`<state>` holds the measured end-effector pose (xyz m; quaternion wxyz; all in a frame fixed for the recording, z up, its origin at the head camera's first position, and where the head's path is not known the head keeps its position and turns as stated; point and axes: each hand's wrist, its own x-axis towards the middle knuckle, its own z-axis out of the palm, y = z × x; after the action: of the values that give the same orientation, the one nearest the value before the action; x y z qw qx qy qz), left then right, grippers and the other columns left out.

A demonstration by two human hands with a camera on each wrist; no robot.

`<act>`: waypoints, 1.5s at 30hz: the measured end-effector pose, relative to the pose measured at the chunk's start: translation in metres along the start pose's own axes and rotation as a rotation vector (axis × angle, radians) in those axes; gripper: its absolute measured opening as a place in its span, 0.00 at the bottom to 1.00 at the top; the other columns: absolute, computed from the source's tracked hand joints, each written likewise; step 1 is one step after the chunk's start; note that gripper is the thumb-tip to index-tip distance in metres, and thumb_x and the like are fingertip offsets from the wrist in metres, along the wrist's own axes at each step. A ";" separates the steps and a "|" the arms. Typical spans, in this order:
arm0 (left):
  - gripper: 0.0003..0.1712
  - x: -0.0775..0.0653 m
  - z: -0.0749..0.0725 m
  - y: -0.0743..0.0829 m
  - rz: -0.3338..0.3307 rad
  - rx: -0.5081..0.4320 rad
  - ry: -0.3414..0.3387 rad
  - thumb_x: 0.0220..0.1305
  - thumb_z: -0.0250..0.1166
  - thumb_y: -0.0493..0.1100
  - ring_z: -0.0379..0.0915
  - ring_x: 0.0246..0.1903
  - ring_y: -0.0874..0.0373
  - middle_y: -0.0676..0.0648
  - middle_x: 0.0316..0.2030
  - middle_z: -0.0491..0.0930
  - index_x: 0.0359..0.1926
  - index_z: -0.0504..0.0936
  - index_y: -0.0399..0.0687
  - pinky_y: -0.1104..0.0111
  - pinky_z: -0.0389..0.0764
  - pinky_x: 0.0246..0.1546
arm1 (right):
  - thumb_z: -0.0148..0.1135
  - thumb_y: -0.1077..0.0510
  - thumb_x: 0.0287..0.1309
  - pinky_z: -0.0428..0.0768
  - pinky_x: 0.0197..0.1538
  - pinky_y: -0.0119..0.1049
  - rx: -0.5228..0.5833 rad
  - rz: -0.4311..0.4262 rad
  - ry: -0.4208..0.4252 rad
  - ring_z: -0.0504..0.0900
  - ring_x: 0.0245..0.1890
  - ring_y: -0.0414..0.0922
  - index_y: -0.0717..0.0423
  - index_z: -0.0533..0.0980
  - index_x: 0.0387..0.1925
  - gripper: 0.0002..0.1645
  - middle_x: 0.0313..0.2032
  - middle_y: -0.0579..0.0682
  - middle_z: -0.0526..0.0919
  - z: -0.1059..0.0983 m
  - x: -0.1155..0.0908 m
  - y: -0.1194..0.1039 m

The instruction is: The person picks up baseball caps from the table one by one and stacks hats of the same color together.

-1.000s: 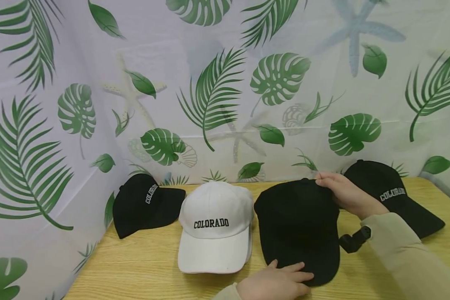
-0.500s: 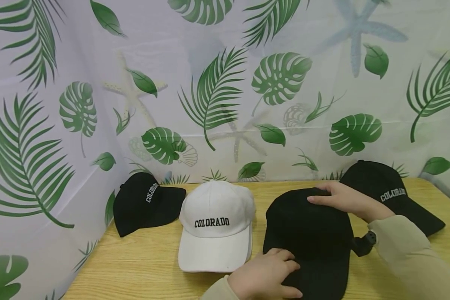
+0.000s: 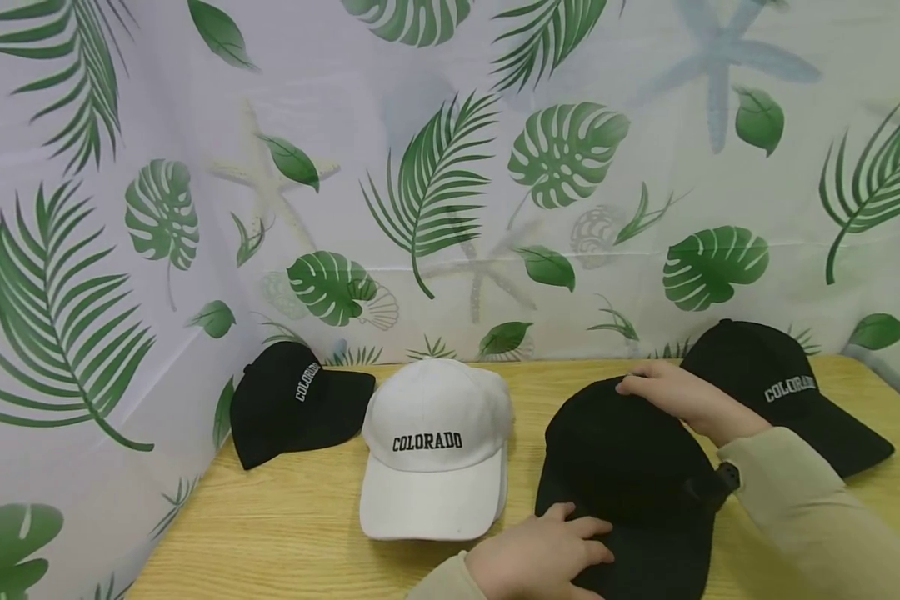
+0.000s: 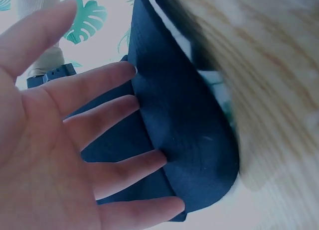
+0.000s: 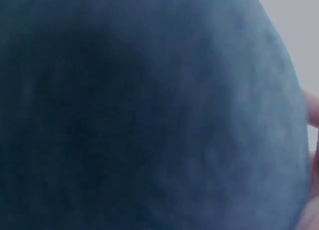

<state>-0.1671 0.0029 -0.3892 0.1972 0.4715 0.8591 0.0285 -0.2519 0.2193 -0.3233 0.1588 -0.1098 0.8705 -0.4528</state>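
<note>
A black baseball cap stands between my two hands, its brim pointing toward me and no lettering showing on it. My right hand grips the top of its crown; in the right wrist view the dark fabric fills nearly everything and only bits of fingers show past its edge. Lower down, my left hand lies with spread, nearly straight fingers against the left side of the brim. Its palm and fingertips show at the brim in the left wrist view.
Left of this cap sits a white COLORADO cap, with another edge visible beneath its brim. Black COLORADO caps rest at the far left and behind my right forearm. A leaf-print cloth hangs behind the wooden table.
The held black cap has shifted right and closer to me, along with a slight lowering of my right hand. My left hand stays at its brim. The other caps keep their places.
</note>
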 end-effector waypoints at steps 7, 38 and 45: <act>0.25 -0.003 0.002 -0.002 0.058 0.071 0.076 0.57 0.53 0.62 0.49 0.60 0.52 0.61 0.62 0.53 0.55 0.71 0.65 0.65 0.67 0.48 | 0.48 0.48 0.61 0.73 0.44 0.40 0.434 0.049 -0.060 0.74 0.41 0.45 0.65 0.63 0.54 0.28 0.48 0.55 0.70 -0.001 -0.005 0.013; 0.29 0.008 0.007 0.000 0.001 -0.050 -0.088 0.59 0.51 0.61 0.48 0.60 0.55 0.64 0.63 0.48 0.62 0.60 0.70 0.67 0.62 0.52 | 0.38 0.53 0.67 0.73 0.41 0.46 -0.014 0.032 -0.113 0.76 0.36 0.46 0.66 0.70 0.37 0.20 0.32 0.52 0.74 -0.045 -0.008 0.081; 0.30 0.006 0.008 0.003 0.070 0.051 -0.103 0.59 0.52 0.59 0.51 0.59 0.57 0.63 0.63 0.47 0.63 0.58 0.69 0.70 0.63 0.51 | 0.30 0.47 0.68 0.70 0.45 0.49 -0.046 -0.005 0.011 0.71 0.45 0.59 0.76 0.59 0.53 0.33 0.44 0.69 0.69 -0.031 0.000 0.068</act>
<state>-0.1644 0.0086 -0.3976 0.2282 0.5071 0.8311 -0.0106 -0.2663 0.2812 -0.3630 0.1502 -0.1133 0.8812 -0.4336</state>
